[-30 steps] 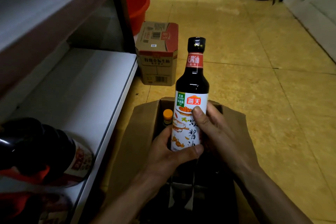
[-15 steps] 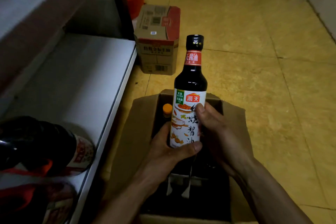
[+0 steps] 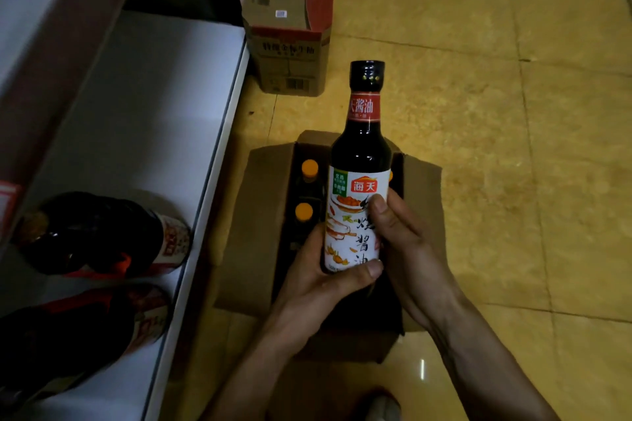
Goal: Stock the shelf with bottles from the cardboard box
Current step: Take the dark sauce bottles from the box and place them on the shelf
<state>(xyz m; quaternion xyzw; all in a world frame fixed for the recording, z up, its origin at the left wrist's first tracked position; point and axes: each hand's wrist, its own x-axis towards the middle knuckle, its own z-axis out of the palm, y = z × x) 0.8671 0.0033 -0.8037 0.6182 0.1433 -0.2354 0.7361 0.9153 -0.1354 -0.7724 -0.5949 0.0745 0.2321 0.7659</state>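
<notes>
A dark soy sauce bottle (image 3: 359, 161) with a white label and black cap stands upright above the open cardboard box (image 3: 263, 215) on the floor. My left hand (image 3: 328, 280) cups its base from the left and my right hand (image 3: 403, 249) wraps the label from the right. Inside the box, two orange-capped bottles (image 3: 309, 169) show at the left; the rest is dark. The white lower shelf (image 3: 154, 120) lies to the left, with two dark bottles (image 3: 99, 236) on its near end.
A closed cardboard carton (image 3: 290, 20) stands on the yellow tiled floor beyond the open box, by the shelf's end. An upper shelf board (image 3: 44, 10) overhangs at top left. A shoe tip (image 3: 383, 407) shows at the bottom edge.
The view has tilted further down, so the box and shelf bottles show more fully. Both hands keep the same hold on the bottle, which stays over the box.
</notes>
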